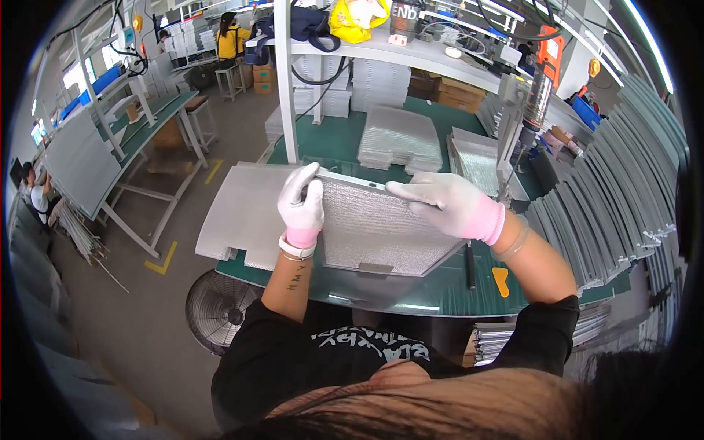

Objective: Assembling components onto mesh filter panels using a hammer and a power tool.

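Observation:
A flat silvery panel with a textured, foil-like face (381, 224) stands tilted on the green-topped workbench (341, 286). A pale narrow strip (350, 178) runs along its far upper edge. My left hand (302, 202), in a white glove with a pink cuff, is closed on the panel's upper left corner. Gloved the same way, my right hand (451, 204) pinches the right part of that upper edge, fingers pointing left. The undersides of the fingers are hidden. Left of the panel lie flat grey sheets (242, 209), partly behind my left wrist.
Stacked foil-faced panels (400, 139) lie farther back. An orange dispensing gun (546, 62) hangs at the right, above rows of grey panels (601, 183). A black-handled tool (470, 265) and a yellow scraper (501, 281) lie near the front edge. A fan (220, 308) stands below left.

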The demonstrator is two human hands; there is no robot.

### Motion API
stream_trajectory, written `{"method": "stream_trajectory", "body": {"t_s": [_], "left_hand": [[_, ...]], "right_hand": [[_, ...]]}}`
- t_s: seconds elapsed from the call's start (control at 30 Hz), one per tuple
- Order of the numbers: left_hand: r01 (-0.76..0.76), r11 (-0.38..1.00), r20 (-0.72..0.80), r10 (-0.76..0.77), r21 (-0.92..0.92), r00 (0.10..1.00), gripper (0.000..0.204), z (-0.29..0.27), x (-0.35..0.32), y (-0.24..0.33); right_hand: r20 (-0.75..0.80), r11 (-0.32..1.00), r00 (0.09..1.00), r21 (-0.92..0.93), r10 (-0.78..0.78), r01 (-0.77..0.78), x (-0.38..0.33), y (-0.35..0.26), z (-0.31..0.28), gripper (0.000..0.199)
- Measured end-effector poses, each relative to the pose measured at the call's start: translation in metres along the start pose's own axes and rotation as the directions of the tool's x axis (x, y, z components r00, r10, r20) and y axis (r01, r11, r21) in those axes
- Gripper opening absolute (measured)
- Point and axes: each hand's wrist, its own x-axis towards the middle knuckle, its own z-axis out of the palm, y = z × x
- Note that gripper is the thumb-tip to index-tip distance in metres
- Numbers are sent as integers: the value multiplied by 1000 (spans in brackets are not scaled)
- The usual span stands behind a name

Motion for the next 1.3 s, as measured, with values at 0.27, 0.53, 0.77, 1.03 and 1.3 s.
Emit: {"method": "stream_trajectory", "body": {"t_s": [0.27, 0.53, 0.77, 1.03, 1.3], "left_hand": [[103, 969, 105, -81, -226, 991, 29, 2, 2, 14], [241, 868, 293, -117, -435, 949, 19, -10, 5, 8], [153, 981, 158, -134, -120, 978, 29, -1, -12, -2], [-120, 987, 361, 73, 110, 930, 23, 4, 72, 36], [-391, 871, 947, 320, -297, -6, 12, 164, 44, 135]], "right_hand": [[96, 996, 994, 65, 53, -59, 1, 4, 0, 49], [2, 993, 1000, 120, -16, 15, -3, 3, 4, 52], [-224, 904, 961, -424, -163, 54, -14, -21, -15, 37], [-372, 432, 434, -92, 821, -897, -226, 55, 150, 55], [-250, 14, 74, -234, 965, -972, -293, 85, 210, 52]]}}
